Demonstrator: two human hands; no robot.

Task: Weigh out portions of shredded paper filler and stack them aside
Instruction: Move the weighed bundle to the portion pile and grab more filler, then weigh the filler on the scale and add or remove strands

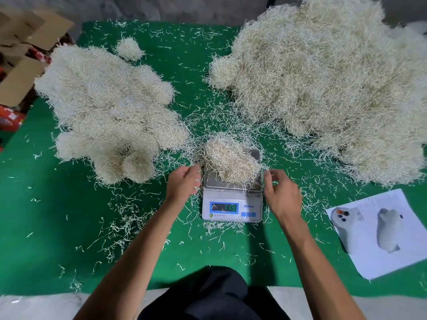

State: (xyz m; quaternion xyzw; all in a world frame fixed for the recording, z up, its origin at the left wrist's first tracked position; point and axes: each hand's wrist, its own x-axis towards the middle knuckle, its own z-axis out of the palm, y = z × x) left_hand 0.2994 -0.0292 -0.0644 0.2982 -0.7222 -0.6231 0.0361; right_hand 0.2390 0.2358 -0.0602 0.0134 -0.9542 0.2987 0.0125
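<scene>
A wad of cream shredded paper (231, 158) lies on the steel pan of a small digital scale (232, 210), whose display is lit. My left hand (183, 182) hovers just left of the pan, fingers loosely curled, with a few loose strands at its fingertips. My right hand (280, 192) is just right of the pan, its fingertips pinching a few strands. A stack of rounded weighed portions (108, 109) covers the left of the green table. A large loose heap of filler (330, 84) fills the right.
The green table (57, 215) is littered with stray strands, thickest around the scale. A printed sheet with pictures (381, 229) lies at the right front. Cardboard boxes (20, 56) stand beyond the table's left edge. One small portion (129, 48) sits apart at the back.
</scene>
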